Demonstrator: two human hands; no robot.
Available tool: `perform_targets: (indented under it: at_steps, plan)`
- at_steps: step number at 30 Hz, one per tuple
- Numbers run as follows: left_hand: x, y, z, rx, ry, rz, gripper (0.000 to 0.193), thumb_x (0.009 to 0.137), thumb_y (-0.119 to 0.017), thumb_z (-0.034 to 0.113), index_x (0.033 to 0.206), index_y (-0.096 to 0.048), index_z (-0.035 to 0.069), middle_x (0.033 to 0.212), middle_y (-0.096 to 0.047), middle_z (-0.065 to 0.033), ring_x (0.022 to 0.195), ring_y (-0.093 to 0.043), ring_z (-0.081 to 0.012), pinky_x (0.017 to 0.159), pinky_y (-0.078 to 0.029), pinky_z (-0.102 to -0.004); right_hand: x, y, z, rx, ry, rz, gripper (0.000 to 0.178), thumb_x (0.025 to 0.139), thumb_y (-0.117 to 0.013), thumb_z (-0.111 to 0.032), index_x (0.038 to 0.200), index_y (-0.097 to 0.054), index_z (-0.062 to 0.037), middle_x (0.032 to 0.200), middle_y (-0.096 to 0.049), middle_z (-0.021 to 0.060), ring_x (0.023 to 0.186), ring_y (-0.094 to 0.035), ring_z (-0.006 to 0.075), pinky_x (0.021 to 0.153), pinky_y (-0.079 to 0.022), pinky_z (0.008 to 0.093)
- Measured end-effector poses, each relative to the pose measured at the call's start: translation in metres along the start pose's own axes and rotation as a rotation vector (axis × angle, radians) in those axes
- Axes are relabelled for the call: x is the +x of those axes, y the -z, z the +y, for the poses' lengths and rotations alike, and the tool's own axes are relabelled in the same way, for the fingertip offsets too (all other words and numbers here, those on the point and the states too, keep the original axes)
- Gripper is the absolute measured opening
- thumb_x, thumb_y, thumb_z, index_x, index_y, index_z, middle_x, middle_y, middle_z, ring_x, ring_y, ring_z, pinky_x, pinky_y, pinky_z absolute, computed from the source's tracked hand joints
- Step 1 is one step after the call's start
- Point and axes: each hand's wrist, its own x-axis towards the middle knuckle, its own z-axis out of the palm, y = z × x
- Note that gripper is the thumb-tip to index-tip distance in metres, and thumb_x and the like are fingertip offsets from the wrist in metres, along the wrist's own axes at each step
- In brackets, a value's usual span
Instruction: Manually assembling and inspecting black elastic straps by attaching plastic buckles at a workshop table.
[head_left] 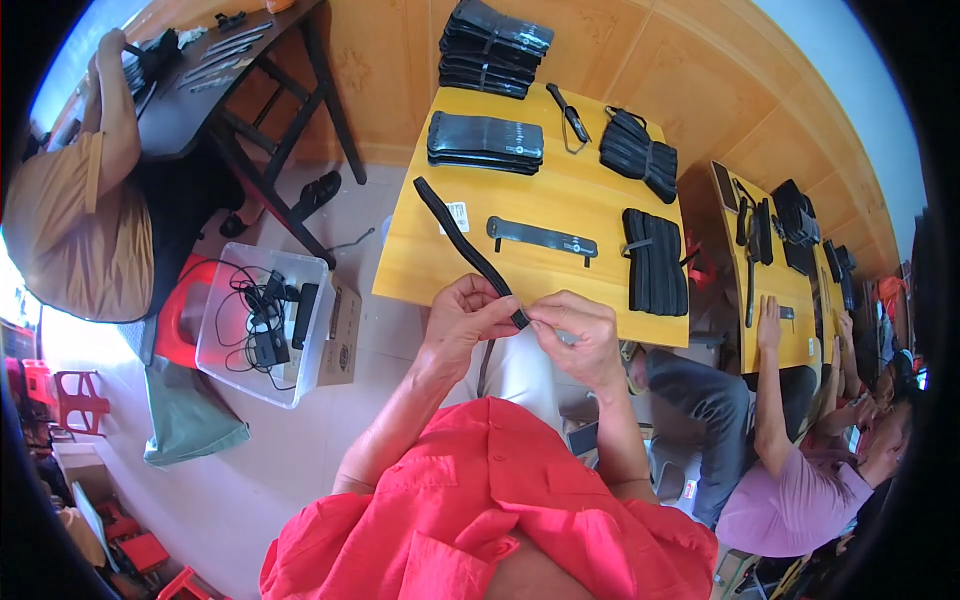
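A long black padded strap (462, 240) runs from the table top to the near edge, where both hands meet it. Its lower end is wrapped by the fingers of my left hand (470, 318). My right hand (580, 335) pinches at the tip of that end; what small part sits between those fingertips is too small to make out. Beyond my hands a flat black strip with two short tabs (542, 238) lies on the yellow table (420, 270). A white label card (455, 217) lies partly beside the strap.
Stacked black strips (485, 143) and a taller pile (492, 48) stand at the back left. Bundled black straps (655, 262) lie at the right, another bundle (638, 155) behind. A clear bin of cables (290, 385) sits on the left floor. People work on both sides.
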Motion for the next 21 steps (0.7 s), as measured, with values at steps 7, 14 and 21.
perform_targets:
  at_steps: [7,14,21]
  plan:
    - [0.001,-0.002,0.0,0.026,-0.016,0.009,0.019,0.079,-0.066,0.007,0.094,-0.054,0.001,0.084,-0.063,-0.0066,0.073,-0.063,-0.012,0.063,-0.056,-0.0258,-0.002,-0.005,-0.007,-0.063,-0.024,0.042,0.012,0.068,-0.063,0.007,0.08,-0.062,0.0033,0.074,-0.061,0.0125,0.064,-0.061,0.0256,0.056,-0.049,0.0306]
    - [0.003,-0.003,0.008,0.041,-0.041,-0.014,0.021,0.078,-0.067,0.005,0.093,-0.054,0.0,0.082,-0.062,-0.0079,0.071,-0.062,-0.0126,0.061,-0.055,-0.0249,-0.002,-0.017,-0.017,-0.317,0.129,0.171,0.015,0.067,-0.061,0.008,0.081,-0.059,0.003,0.074,-0.058,0.0135,0.062,-0.058,0.03,0.058,-0.049,0.0319]
    - [-0.012,-0.011,0.007,0.07,0.062,-0.194,0.022,0.078,-0.066,0.005,0.096,-0.055,0.0,0.084,-0.063,-0.0062,0.071,-0.062,-0.0125,0.062,-0.054,-0.0256,-0.002,-0.013,-0.003,-0.037,-0.215,0.179,0.008,0.074,-0.057,0.007,0.082,-0.057,0.0039,0.074,-0.057,0.013,0.061,-0.059,0.0244,0.056,-0.049,0.0294]
